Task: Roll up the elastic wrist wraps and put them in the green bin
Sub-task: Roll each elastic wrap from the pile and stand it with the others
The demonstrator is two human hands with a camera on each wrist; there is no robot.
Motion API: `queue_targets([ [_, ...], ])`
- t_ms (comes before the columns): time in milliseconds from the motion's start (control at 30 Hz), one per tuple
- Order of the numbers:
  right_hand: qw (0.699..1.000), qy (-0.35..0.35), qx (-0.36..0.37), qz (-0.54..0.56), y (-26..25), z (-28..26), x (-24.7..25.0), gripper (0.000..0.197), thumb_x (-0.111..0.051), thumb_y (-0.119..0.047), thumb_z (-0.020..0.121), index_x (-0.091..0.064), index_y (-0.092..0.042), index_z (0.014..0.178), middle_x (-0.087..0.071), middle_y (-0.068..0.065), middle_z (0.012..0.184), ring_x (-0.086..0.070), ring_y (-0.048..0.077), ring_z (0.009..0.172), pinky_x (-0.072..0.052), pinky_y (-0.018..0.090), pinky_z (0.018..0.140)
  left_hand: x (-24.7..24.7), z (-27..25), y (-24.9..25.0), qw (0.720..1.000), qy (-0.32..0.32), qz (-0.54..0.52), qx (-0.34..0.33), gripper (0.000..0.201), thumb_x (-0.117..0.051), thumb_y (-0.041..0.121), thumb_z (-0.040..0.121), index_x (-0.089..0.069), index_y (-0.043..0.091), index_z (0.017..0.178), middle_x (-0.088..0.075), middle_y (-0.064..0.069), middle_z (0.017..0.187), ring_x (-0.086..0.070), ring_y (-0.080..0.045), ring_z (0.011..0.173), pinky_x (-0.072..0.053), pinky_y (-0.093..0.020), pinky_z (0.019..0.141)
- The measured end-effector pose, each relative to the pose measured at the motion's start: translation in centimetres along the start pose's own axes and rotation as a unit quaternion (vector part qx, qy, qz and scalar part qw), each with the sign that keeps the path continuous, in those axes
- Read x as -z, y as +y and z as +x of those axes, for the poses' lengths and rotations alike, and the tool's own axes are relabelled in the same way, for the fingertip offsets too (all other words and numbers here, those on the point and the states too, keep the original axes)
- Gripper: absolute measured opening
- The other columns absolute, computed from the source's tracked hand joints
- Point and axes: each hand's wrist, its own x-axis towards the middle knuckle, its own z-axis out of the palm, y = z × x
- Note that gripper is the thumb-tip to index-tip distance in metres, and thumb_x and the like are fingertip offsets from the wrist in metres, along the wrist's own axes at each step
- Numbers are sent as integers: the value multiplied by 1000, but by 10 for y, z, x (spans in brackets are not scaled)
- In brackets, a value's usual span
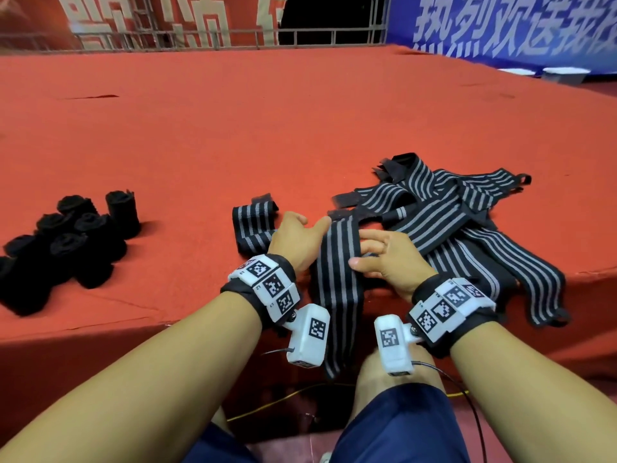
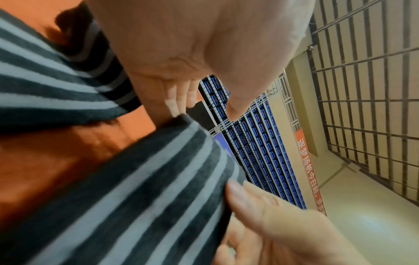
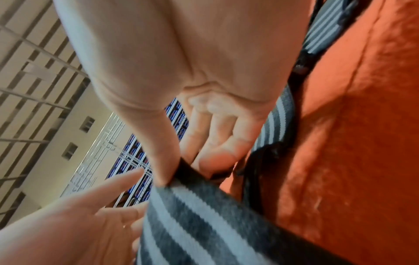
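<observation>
1. Head view: The left hand [image 1: 295, 240] and the right hand [image 1: 387, 259] are both working on one striped wrap [image 1: 337, 285] at the near edge of the red desk [image 1: 233, 128]. The wrap's lower end is hanging over that edge.
2. Head view: The left hand's grip is grasping the wrap's left border, thumb lying across its upper end. The right hand's grip is pinching the right border, thumb over the striped face.
3. Head view: A pile of loose wraps [image 1: 464, 212] is lying toward the near right corner, touching the held wrap. A folded wrap [image 1: 253, 225] is lying just left of the left hand.
4. Head view: A cluster of rolled wraps [image 1: 80, 232] is standing near the left edge, well apart from the hands. The green bin is not showing in any view.
5. Left wrist view: The left hand [image 2: 181, 53] is meeting the striped wrap [image 2: 136, 197] at its upper corner; the right hand [image 2: 272, 224] is touching its opposite border. Motion blur is obscuring the finger detail.
6. Right wrist view: The right hand [image 3: 181, 62] is pinching the striped wrap [image 3: 192, 224] at its dark end between thumb and fingers [image 3: 217, 157]. The left hand [image 3: 79, 215] is touching the wrap's other border with extended fingers.
</observation>
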Motion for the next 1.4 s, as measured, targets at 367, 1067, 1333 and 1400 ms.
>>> queue_targets([
  [367,994,29,103,-32,-23,7,-21,26,-68,-30,96,-71,-4,99,-76,10,90,-72,25,83,-54,37,73,17,-12,5,990,-44,-117,-61,54,-75,0,85,-51,15,131,-67,3,88,-67,-4,66,-49,-17,55],
  [1067,977,21,168,-127,-49,37,-71,16,-66,-24,96,-72,-15,84,-75,6,79,-72,31,79,-59,51,77,63,15,-12,986,55,-104,-120,17,-64,32,93,-71,27,78,-70,9,72,-66,-16,73,-57,-44,77],
  [1333,980,48,142,-130,-46,72,-78,24,-66,-38,87,-71,-15,88,-71,24,92,-65,47,91,-54,63,87,101,84,-47,979,93,-128,130,15,-69,17,90,-63,12,77,-69,-14,89,-64,-26,81,-58,-50,85],
  [1400,981,51,140,-122,-47,76,-78,17,-66,-30,92,-71,-15,87,-72,22,93,-66,46,93,-54,62,87,100,93,-55,979,74,-128,138,22,-70,17,90,-57,14,73,-61,-15,85,-57,-26,78,-54,-45,75],
])
